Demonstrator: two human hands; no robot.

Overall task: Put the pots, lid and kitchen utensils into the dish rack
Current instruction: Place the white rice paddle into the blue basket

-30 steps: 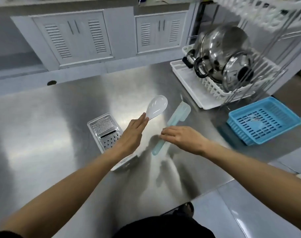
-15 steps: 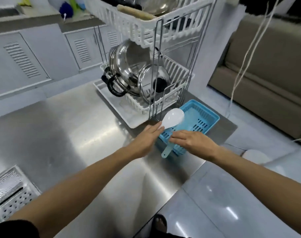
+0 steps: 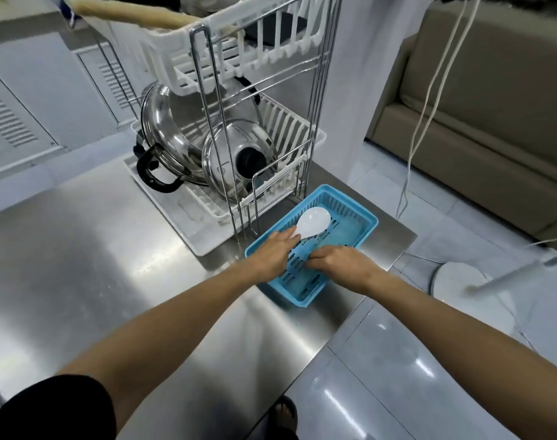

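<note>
My left hand (image 3: 275, 254) grips the handle of a white rice spoon (image 3: 313, 222), whose bowl hangs just over the blue slotted basket (image 3: 367, 219). My right hand (image 3: 340, 263) is closed low inside the same basket on a pale blue spatula (image 3: 347, 231); only its light blade shows beyond my fingers. Behind the basket stands the two-tier dish rack (image 3: 207, 122). A steel pot (image 3: 166, 144) with black handles and a steel lid (image 3: 229, 154) lean in its lower white tier.
The basket sits near the right corner of the steel counter (image 3: 112, 265). The upper rack tier (image 3: 239, 42) holds a wooden piece and dark items. White cables (image 3: 426, 106) hang at the right before a beige sofa (image 3: 493, 106). A white fan base (image 3: 467, 287) stands on the tiled floor.
Both hands carried the rice spoon and the spatula from beside the grater to the right and lowered them into the blue basket. The view swung right; the grater is out of sight.
</note>
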